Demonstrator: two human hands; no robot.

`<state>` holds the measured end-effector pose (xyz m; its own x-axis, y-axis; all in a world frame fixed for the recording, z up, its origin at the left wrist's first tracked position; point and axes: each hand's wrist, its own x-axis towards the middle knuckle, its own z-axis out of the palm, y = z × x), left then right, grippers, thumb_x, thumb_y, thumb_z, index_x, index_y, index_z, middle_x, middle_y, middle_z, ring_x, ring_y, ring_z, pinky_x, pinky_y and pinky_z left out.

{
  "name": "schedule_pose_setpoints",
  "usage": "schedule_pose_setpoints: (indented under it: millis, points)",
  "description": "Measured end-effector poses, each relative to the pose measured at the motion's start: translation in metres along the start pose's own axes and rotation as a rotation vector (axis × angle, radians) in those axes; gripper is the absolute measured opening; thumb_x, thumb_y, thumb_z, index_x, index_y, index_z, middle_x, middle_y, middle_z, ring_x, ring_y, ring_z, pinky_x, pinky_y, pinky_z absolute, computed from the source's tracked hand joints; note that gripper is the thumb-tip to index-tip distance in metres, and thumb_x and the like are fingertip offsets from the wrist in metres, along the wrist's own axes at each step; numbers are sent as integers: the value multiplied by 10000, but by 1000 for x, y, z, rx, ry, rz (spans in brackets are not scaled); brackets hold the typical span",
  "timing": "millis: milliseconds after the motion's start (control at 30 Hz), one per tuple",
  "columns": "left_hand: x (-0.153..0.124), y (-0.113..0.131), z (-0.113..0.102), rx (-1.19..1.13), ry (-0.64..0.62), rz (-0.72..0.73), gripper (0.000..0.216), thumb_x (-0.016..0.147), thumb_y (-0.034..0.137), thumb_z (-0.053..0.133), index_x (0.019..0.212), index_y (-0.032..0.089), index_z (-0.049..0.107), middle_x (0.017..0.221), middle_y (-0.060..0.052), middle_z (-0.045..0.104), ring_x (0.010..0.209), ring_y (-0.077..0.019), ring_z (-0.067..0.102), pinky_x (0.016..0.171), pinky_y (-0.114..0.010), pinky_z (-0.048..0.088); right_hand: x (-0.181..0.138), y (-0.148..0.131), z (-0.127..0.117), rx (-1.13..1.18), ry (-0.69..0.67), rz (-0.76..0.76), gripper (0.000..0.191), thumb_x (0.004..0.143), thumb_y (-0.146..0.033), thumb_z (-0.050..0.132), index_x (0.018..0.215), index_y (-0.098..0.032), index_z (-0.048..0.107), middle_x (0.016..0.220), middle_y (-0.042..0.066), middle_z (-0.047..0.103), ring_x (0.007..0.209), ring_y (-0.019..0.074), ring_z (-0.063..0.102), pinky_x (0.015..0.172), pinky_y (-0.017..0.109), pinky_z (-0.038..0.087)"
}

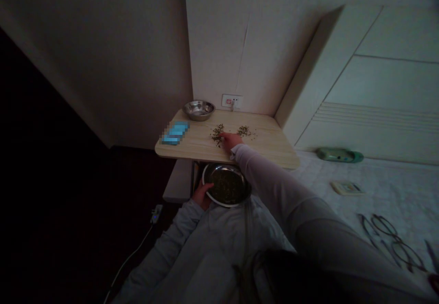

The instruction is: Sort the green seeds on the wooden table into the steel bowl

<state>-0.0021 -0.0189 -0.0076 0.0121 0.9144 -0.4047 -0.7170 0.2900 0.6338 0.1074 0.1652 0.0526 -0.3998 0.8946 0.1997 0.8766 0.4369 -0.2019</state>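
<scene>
My left hand [203,194] grips the left rim of a steel bowl [209,172] that rests on my lap just under the table's near edge; the bowl holds dark green bits. My right hand [230,140] reaches over the small wooden table [274,151], fingers curled onto a scattered pile of green bits [216,134]. Whether it holds any of them is too small to see. A second little pile [243,131] lies just right of that hand.
An empty steel bowl [199,109] sits at the table's back left, a blue packet [174,132] at its left edge. A wall socket [232,100] is behind. To the right on the bed lie a slipper-like green object [338,155], a card [347,188] and glasses [391,240].
</scene>
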Motion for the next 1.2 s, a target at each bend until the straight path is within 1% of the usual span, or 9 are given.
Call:
schedule_pose_setpoints:
  millis: [167,267,467,600,767,933,1067,1200]
  points:
    - [1,1,1,6,53,-86,315,596,97,505,904,152,545,743,-44,645,745,-188,587,669,-315,452,-9,2,-2,45,24,-37,352,698,-124,369,979,-260,530,941,-11,594,857,131,532,788,265,388]
    - [2,2,1,0,87,-95,311,591,85,504,891,152,551,743,-45,646,754,-192,586,664,-315,454,-15,4,-5,91,22,-68,332,682,-113,381,939,-240,549,924,-7,597,855,130,526,783,253,386]
    - [2,3,2,-3,82,-116,303,597,89,497,888,143,560,727,-52,649,731,-197,591,660,-324,459,-24,13,-3,135,52,-131,327,664,-87,366,897,-204,564,879,17,603,822,131,528,768,247,385]
    - [3,3,1,-9,79,-109,312,595,88,497,895,143,562,715,-45,650,727,-197,592,668,-326,461,-29,17,-4,136,26,-158,334,650,-66,363,888,-187,563,869,16,598,822,122,520,773,245,378]
    - [4,3,0,-31,67,-122,332,592,89,503,913,152,559,711,-41,651,743,-200,590,683,-328,461,-36,20,-9,180,21,-170,332,645,-53,344,853,-183,568,884,2,594,837,105,510,789,233,369]
    - [2,4,1,-45,78,-142,328,591,82,497,907,138,564,718,-54,651,754,-212,588,684,-337,462,-36,26,-11,203,40,-146,320,672,-86,339,883,-192,555,912,-3,591,855,115,512,795,258,374]
    - [1,7,-1,-90,71,-150,309,588,83,482,882,120,571,724,-61,650,775,-214,582,706,-341,458,-35,22,-15,233,74,-162,317,678,-88,337,891,-180,554,936,7,586,882,116,508,805,263,373]
    - [1,15,-8,-102,108,-139,236,591,87,455,790,111,579,642,-54,643,792,-215,577,730,-339,454,-39,10,-19,246,76,-209,314,668,-72,343,866,-171,565,909,12,595,864,116,515,803,267,378]
